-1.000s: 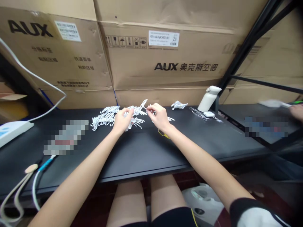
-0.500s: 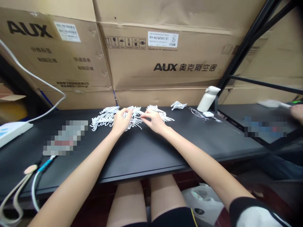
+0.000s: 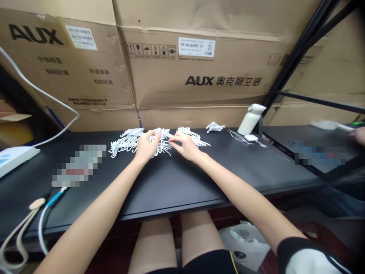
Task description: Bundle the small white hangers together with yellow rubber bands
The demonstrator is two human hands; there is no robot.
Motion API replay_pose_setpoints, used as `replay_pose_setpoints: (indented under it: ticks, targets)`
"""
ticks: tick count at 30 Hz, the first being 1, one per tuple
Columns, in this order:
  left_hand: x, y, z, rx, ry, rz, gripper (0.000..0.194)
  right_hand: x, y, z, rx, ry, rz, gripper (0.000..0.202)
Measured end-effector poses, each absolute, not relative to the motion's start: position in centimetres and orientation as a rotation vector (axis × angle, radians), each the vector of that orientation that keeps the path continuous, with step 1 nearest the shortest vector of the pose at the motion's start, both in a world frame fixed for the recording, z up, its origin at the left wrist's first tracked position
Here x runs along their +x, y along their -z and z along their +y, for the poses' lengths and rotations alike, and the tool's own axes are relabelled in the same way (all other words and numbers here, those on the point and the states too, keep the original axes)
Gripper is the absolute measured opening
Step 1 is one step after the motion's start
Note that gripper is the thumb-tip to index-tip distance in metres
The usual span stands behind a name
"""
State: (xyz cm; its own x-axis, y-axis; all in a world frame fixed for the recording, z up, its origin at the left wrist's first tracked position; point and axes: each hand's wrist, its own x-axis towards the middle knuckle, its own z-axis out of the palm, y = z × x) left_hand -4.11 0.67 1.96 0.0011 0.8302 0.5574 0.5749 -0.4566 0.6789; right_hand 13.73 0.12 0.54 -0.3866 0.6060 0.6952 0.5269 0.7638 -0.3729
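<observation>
White wire pieces with bent, hook-like ends lie in rows on the black table, in a left bunch [image 3: 124, 144] and a right bunch [image 3: 199, 141]. Over the middle of the rows is my left hand [image 3: 146, 146], its thumb and fingers pinched together on a slim white wire hook [image 3: 161, 142] that stands out from the fingertips. Close on its right, my right hand [image 3: 185, 145] is bent into a pinch beside more wires. Whatever sits between the right fingertips is too small to make out.
A small white wire bundle [image 3: 215, 127], glasses [image 3: 238, 137], a white case [image 3: 251, 138] and a white bottle [image 3: 251, 119] stand to the right. A blurred-out flat object [image 3: 81, 165] with a cable lies left. Cardboard boxes [image 3: 199, 95] wall the back. Another person's hand [image 3: 359, 135] shows far right.
A white wire hook now shows upright at my left fingertips, where it did not stand out before. Both hands have hardly moved. The other person's hand at far right shifted slightly.
</observation>
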Motion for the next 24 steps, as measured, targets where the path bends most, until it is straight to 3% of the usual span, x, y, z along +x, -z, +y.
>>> replay_pose_setpoints:
  ticks: [16,24]
  targets:
    - [-4.3,-1.4,1.2,1.932,-1.392,1.378,0.038,13.0,-0.4,-1.0,-0.770,-0.213,-2.073,0.016]
    - [-3.7,-1.5,0.6,2.082,-1.342,1.308,0.037,12.4,-0.3,-1.2,-0.826,-1.042,-2.006,0.023]
